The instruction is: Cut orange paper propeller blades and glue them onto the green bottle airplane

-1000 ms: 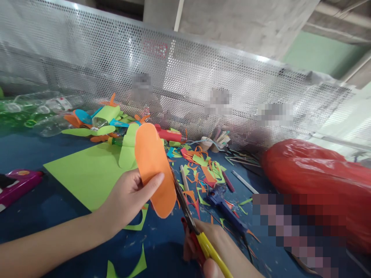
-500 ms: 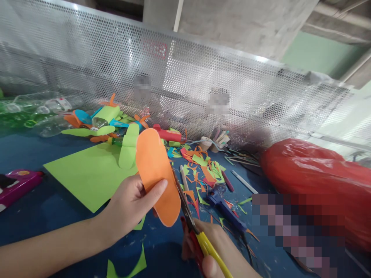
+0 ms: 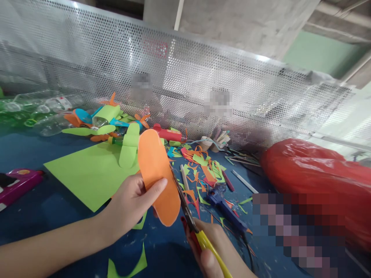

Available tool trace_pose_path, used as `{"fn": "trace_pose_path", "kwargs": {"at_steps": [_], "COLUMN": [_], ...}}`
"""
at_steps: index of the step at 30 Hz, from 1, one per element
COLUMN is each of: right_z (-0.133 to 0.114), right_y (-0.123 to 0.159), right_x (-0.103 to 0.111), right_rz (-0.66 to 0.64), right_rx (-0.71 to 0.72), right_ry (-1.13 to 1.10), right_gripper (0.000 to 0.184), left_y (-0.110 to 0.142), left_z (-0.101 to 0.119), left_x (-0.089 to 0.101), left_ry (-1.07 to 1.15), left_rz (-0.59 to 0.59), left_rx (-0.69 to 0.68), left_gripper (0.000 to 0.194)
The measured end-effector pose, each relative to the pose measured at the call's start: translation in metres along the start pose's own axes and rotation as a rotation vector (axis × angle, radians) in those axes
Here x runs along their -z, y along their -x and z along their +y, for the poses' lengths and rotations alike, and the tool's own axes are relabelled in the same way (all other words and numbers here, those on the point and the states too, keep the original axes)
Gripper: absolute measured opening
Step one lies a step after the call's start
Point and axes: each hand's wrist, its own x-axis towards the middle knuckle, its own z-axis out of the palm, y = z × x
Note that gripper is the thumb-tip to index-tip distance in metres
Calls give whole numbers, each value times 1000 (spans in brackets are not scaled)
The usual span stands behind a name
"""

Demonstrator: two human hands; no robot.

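My left hand [image 3: 136, 200] pinches an orange foam or paper piece [image 3: 156, 166] with rounded ends, thumb on its face. In my right hand [image 3: 214, 239] is a pair of scissors [image 3: 199, 235] with yellow and red handles. Its dark blades lie along the right edge of the orange piece; I cannot tell whether they touch it. Behind my left hand a green sheet [image 3: 89, 173] lies flat on the blue table [image 3: 26, 154]. Resting over its far corner is a bottle plane [image 3: 129, 144] with a green rounded wing.
Paper scraps [image 3: 205, 166] litter the middle, beside a blue glue gun [image 3: 227, 212]. A red plastic bag [image 3: 313, 173] bulges at right. Clear bottles [image 3: 49, 112] and several bottle planes [image 3: 101, 119] stand at back left, before a perforated metal screen [image 3: 95, 54]. A purple toy-like object [image 3: 23, 183] sits at left.
The orange piece has shifted and tilted slightly at its top. Both hands keep their hold, and the scissors stay along the piece's right edge.
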Motion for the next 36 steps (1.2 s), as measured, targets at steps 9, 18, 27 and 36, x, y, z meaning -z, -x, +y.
{"fn": "trace_pose_path", "kwargs": {"at_steps": [9, 18, 27, 36], "right_z": [-3, -2, -5, -10], "right_y": [1, 1, 3, 1], "right_x": [0, 0, 0, 3], "right_rz": [-10, -18, -4, -19], "right_rx": [-7, -25, -33, -20], "right_ry": [-4, -2, 13, 75], "right_gripper": [65, 67, 67, 68], "left_y": [-1, -8, -9, -9], "left_z": [1, 3, 1, 2], "left_x": [0, 8, 7, 7], "left_ry": [57, 23, 90, 91], "left_rz": [16, -25, 70, 91], "left_rx": [3, -88, -54, -64], "left_gripper": [27, 33, 30, 29]}}
